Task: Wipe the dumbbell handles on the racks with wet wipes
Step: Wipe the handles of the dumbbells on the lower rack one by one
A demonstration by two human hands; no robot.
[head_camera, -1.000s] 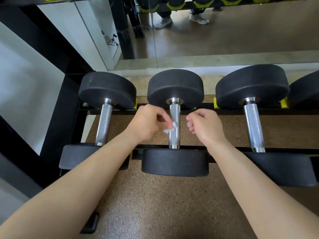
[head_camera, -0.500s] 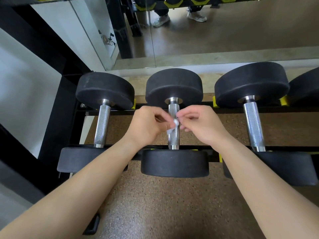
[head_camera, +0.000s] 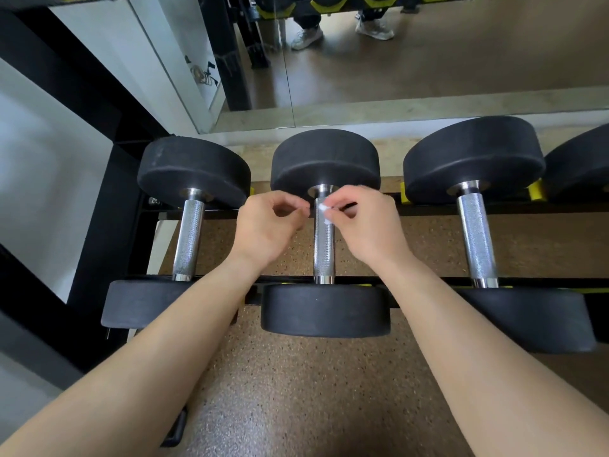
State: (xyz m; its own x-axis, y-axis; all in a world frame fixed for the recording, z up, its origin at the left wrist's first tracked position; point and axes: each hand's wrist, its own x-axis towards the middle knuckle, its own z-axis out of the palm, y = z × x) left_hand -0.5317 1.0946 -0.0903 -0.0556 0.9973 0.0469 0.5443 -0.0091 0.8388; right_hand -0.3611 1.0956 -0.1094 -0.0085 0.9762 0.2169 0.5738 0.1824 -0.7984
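Speckled brown flooring (head_camera: 296, 390) fills the lower frame, and a mirror (head_camera: 428, 61) runs across the top. Between them a black rack (head_camera: 428, 209) carries three dumbbells side by side, their chrome bars running up and down the picture.

At centre frame both hands meet at the upper end of the middle handle (head_camera: 324, 252). The right hand (head_camera: 369, 232) pinches a small wadded wet wipe (head_camera: 324, 211) between thumb and fingertip, pressed against the bar just below the far weight. The left hand (head_camera: 267, 232) is curled, its fingertips drawn together just beside the bar. Whether they catch an edge of the wipe, I cannot tell.

The wad looks tiny against that rough knurling, so I'd expect it to snag, shred, or slip from the pinch on a stroke. It could also cover only the top face, leaving the underside unwiped. The left handle (head_camera: 188, 239) and right handle (head_camera: 476, 239) stand unattended.
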